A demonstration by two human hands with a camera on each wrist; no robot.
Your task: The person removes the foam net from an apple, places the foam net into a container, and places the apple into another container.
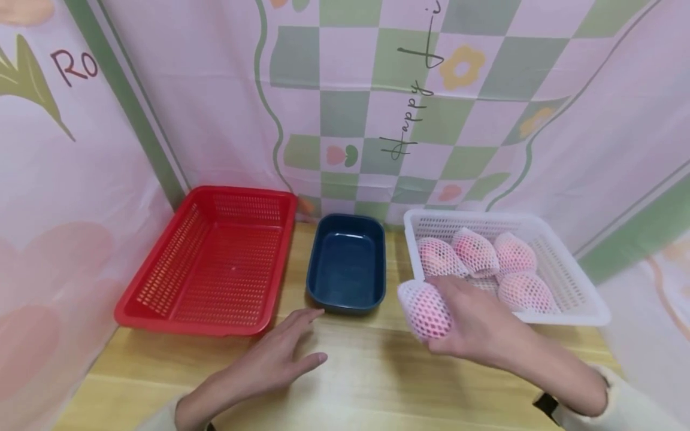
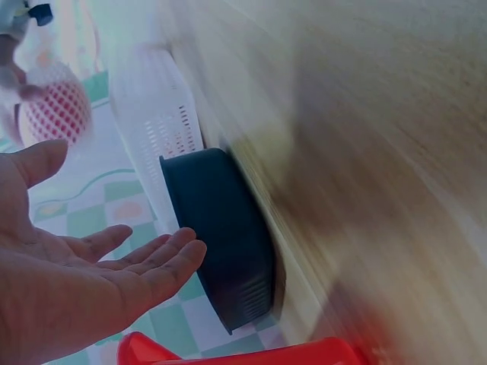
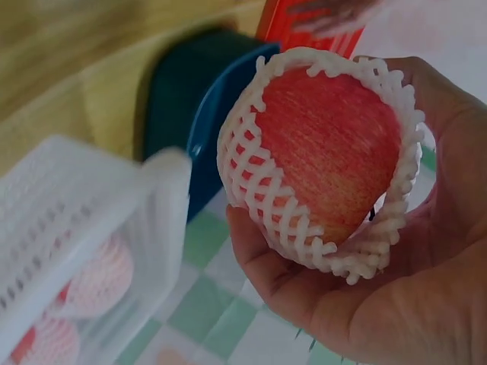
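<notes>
My right hand (image 1: 474, 326) grips an apple (image 3: 327, 152) in a white foam net, raised in front of the white basket's near left corner. Red skin shows through the net's open end in the right wrist view. Several more netted apples (image 1: 474, 251) lie in the white basket (image 1: 579, 290). My left hand (image 1: 272, 359) hovers over the table with fingers extended and nothing held. Its fingertips are near the front of a dark blue dish (image 1: 347, 269), which has nothing inside.
A red basket (image 1: 232, 269) with slotted walls stands at the left, bare inside. The wooden table (image 1: 345, 377) runs along a printed curtain (image 1: 345, 114) behind the containers, with more curtain at both sides.
</notes>
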